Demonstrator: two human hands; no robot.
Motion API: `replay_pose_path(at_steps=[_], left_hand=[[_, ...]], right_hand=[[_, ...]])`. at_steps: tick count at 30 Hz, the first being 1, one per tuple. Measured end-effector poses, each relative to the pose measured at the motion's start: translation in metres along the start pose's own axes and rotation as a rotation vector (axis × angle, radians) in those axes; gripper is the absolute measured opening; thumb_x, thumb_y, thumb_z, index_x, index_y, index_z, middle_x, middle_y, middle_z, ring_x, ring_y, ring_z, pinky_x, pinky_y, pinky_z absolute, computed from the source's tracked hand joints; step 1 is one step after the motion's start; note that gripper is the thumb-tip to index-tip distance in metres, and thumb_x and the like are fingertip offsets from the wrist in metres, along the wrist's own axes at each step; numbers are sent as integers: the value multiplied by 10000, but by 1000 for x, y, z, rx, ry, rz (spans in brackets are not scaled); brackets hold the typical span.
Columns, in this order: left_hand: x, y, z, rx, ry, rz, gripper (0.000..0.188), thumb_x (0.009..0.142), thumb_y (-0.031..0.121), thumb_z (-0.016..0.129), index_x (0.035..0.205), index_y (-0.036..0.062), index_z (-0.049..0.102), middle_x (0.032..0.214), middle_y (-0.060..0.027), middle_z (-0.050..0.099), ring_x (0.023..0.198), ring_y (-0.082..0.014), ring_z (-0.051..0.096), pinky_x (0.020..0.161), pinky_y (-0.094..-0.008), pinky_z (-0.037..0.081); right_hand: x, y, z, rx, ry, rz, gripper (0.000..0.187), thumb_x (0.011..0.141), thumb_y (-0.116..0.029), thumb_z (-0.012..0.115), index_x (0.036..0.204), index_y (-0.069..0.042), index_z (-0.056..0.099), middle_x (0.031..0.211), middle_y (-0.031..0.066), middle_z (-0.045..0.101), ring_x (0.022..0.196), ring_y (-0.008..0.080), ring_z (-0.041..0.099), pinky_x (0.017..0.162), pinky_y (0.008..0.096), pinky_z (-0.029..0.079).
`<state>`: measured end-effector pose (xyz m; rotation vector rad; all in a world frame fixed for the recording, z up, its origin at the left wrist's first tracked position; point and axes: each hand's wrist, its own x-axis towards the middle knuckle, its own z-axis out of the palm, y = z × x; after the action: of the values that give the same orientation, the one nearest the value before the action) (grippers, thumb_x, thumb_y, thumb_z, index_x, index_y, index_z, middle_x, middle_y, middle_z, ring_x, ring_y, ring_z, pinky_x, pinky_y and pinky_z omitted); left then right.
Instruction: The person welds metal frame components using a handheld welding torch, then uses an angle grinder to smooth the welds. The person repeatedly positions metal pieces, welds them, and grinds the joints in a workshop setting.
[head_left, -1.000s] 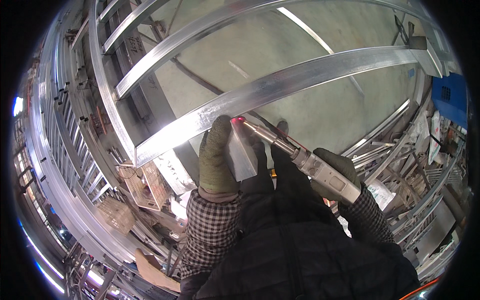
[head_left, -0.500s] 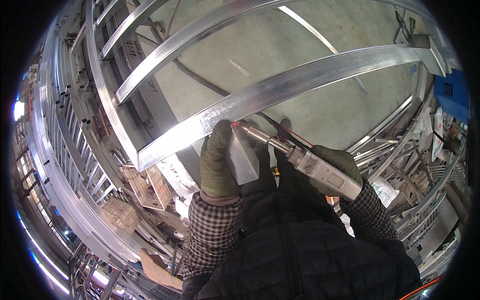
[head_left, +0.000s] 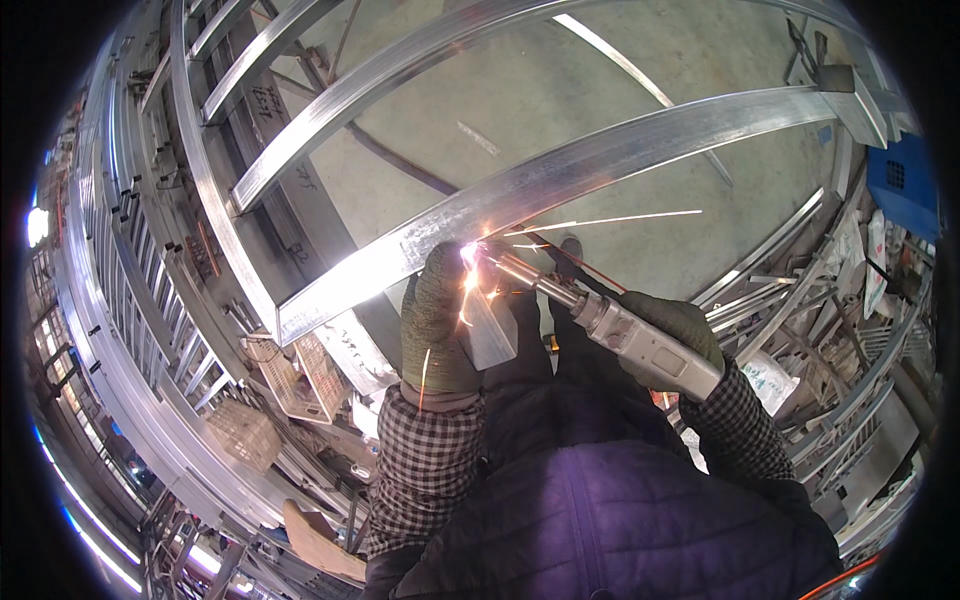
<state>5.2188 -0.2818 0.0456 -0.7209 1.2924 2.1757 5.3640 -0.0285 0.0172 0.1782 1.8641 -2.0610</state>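
Note:
My left hand [head_left: 438, 325], in a dark green glove, is closed on a short piece of metal tube [head_left: 490, 338], whose far end meets the long shiny metal bar [head_left: 560, 185]. In my right hand [head_left: 685, 325], gloved alike, is a grey handheld welding gun [head_left: 650, 350] with a copper-coloured nozzle. Its tip points at the joint between the tube piece and the bar. A bright pinkish arc glows there, and orange sparks fly off to the right and down past my left glove. The gun hides part of my right fingers.
The bar belongs to a ladder-like metal frame [head_left: 215, 200]. Plastic crates [head_left: 300, 375] and stacked metal profiles lie left. On the right are scrap lengths [head_left: 800, 310], plastic bags and a blue box [head_left: 902, 185]. Beyond the bar is pale floor [head_left: 440, 110].
An arc has lit at the nozzle tip, where only a red dot showed before. Sparks now fly, and purple light falls on my dark jacket. Both hands have stayed almost still.

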Motion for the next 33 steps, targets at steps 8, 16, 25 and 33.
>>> replay_pose_path(at_steps=[8, 16, 25, 33], left_hand=[[-1, -3, -5, 9, 23, -18, 504, 916, 444, 830, 1256, 115, 655, 1120, -89, 709, 918, -224, 722, 765, -351, 639], [-4, 4, 4, 105, 0, -48, 573, 940, 503, 789, 1233, 29, 659, 999, -101, 727, 841, -212, 722, 732, -340, 626], [-1, 6, 6, 163, -54, 1, 547, 963, 507, 754, 1225, 34, 672, 1035, -97, 722, 949, -211, 690, 817, -337, 581], [-2, 4, -8, 96, -103, -78, 553, 985, 533, 722, 1283, 72, 653, 1048, -64, 719, 940, -191, 699, 818, -343, 590]], right_hand=[[4, 7, 2, -180, 59, -197, 712, 828, -117, 860, 1467, -6, 566, 1096, 103, 750, 859, 181, 738, 772, 333, 602], [4, 6, 3, -151, 56, -161, 645, 866, -72, 840, 1456, -3, 589, 1173, 136, 763, 986, 212, 762, 861, 331, 610], [-2, -4, 4, -40, 74, 87, 663, 796, -71, 859, 1404, 0, 607, 1052, 100, 750, 874, 197, 736, 781, 334, 589], [-27, -17, -13, -338, 115, -99, 611, 779, -97, 870, 1332, -1, 630, 1046, 89, 751, 856, 179, 729, 758, 341, 587]])
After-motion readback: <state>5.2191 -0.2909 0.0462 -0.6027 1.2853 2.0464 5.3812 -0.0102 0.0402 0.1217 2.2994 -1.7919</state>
